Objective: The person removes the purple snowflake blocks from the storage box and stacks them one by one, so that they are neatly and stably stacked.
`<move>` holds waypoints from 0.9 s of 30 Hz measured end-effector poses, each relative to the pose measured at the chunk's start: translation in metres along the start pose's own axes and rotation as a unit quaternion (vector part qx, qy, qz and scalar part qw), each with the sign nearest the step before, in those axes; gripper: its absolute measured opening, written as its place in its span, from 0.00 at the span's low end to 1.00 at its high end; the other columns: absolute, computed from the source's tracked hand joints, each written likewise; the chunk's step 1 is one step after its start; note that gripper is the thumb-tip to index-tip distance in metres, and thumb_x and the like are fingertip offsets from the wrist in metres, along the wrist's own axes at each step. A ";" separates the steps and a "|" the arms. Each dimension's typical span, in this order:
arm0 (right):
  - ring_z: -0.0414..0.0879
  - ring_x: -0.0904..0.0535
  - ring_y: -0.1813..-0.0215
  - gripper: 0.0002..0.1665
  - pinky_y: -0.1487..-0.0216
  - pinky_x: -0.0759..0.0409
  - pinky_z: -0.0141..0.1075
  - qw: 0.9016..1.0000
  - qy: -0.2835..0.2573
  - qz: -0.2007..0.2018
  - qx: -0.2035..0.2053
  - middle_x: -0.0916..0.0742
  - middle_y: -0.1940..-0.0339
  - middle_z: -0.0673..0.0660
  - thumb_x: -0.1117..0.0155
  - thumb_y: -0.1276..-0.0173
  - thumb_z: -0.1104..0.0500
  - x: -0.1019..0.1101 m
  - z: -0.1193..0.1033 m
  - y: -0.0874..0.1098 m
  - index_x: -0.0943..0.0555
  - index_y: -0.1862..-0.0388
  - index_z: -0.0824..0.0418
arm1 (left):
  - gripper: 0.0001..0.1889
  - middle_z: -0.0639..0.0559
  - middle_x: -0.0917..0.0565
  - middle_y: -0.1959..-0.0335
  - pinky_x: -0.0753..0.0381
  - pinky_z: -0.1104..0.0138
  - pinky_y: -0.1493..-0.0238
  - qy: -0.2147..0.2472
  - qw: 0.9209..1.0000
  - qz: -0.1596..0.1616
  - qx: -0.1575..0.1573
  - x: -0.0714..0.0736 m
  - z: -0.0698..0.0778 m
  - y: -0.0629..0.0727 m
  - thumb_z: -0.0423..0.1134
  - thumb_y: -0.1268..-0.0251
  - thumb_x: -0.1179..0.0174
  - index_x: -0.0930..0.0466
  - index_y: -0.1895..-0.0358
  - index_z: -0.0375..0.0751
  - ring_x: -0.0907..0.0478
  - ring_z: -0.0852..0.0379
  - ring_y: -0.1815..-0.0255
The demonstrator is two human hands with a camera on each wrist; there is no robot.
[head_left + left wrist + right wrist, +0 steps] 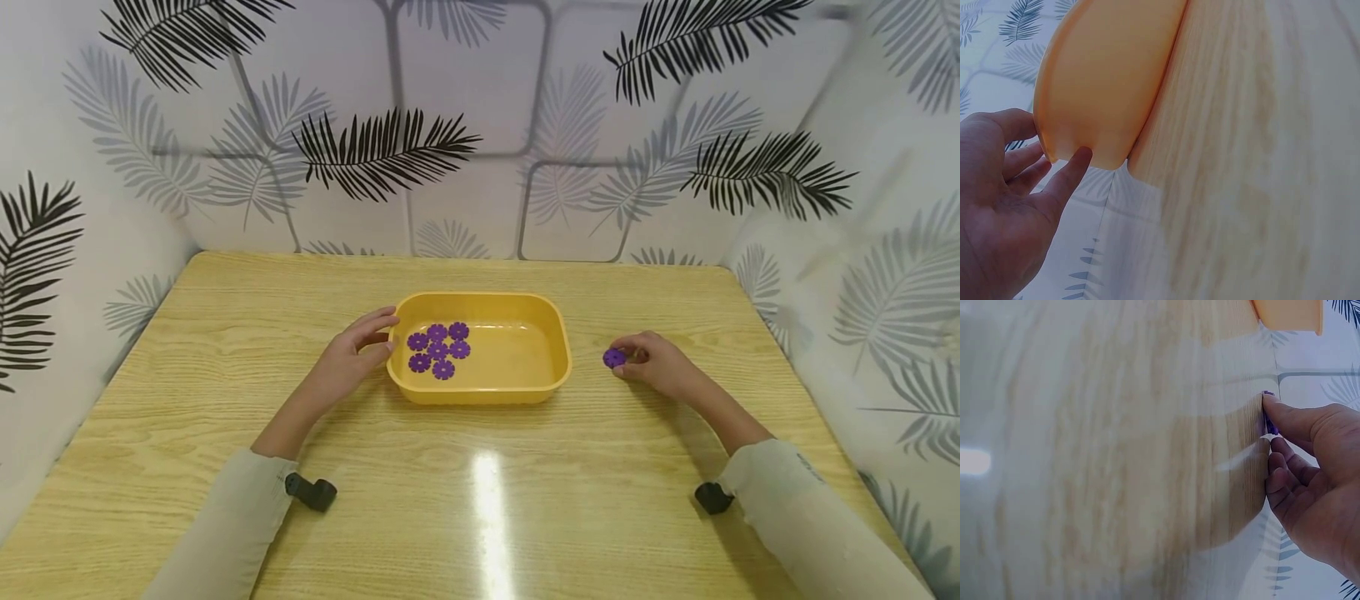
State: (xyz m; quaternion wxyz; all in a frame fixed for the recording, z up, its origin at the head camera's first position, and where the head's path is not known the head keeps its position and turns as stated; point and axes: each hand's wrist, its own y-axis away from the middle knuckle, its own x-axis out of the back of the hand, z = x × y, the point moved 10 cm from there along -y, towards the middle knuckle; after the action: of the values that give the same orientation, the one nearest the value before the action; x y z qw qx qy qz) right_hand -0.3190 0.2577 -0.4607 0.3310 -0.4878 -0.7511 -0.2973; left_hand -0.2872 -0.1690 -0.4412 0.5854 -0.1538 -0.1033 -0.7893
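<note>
My left hand [351, 354] holds the left end of a shallow yellow plastic tray [517, 390]. Its fingertips lap the rim, and the thumb presses the outer wall, as the left wrist view also shows. Inside, several purple notched discs [437, 350], shaped like flowers, lie clustered in the left half. To the right of the tray, my right hand [658, 363] pinches one more purple notched disc [613, 358] between thumb and index finger, low over the tabletop. In the right wrist view only a thin strip of that disc [1272, 428] shows beside the thumb.
A light wood-grain table [405, 492] runs back to a pale wall covering [480, 208] with a leaf pattern. The same covering borders both sides. A bright light reflection [491, 525] lies on the tabletop between the forearms. Each sleeve carries a small black wrist camera [318, 495].
</note>
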 end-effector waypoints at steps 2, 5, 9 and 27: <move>0.52 0.28 0.53 0.22 0.54 0.26 0.40 1.000 -0.002 -0.001 -0.003 0.20 0.49 0.66 0.34 0.29 0.61 0.000 0.000 0.000 0.21 0.39 0.68 | 0.26 0.55 0.43 0.19 0.27 0.50 0.29 -0.001 1.000 0.000 0.000 0.000 0.000 0.000 0.42 0.22 0.46 0.33 0.25 0.42 0.34 0.42 0.25; 0.53 0.26 0.52 0.24 0.52 0.25 0.42 1.000 -0.007 -0.002 -0.004 0.20 0.47 0.67 0.34 0.28 0.60 0.000 0.000 0.001 0.22 0.37 0.69 | 0.26 0.55 0.43 0.19 0.27 0.50 0.29 -0.003 1.000 0.001 -0.001 0.001 -0.001 0.000 0.43 0.22 0.46 0.34 0.25 0.42 0.34 0.42 0.25; 0.58 0.23 0.47 0.28 0.46 0.22 0.50 1.000 -0.017 -0.003 -0.009 0.20 0.44 0.69 0.34 0.28 0.58 0.002 -0.001 0.003 0.25 0.34 0.70 | 0.26 0.55 0.43 0.19 0.28 0.50 0.29 -0.001 1.000 0.001 -0.002 0.001 0.000 0.000 0.42 0.22 0.46 0.34 0.25 0.41 0.34 0.42 0.25; 0.56 0.26 0.40 0.32 0.52 0.16 0.51 0.995 -0.085 0.052 -0.001 0.23 0.36 0.65 0.38 0.26 0.45 0.039 -0.052 -0.008 0.27 0.29 0.57 | 0.26 0.55 0.42 0.19 0.27 0.49 0.30 0.002 1.000 0.002 -0.005 0.001 -0.002 -0.001 0.39 0.22 0.46 0.34 0.25 0.41 0.33 0.42 0.26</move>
State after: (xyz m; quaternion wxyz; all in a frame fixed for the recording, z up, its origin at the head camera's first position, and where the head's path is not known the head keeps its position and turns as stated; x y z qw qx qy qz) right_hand -0.3273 0.2361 -0.3997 0.2804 -0.5498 -0.7500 -0.2379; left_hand -0.2883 -0.1700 -0.4424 0.5864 -0.1552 -0.0983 -0.7889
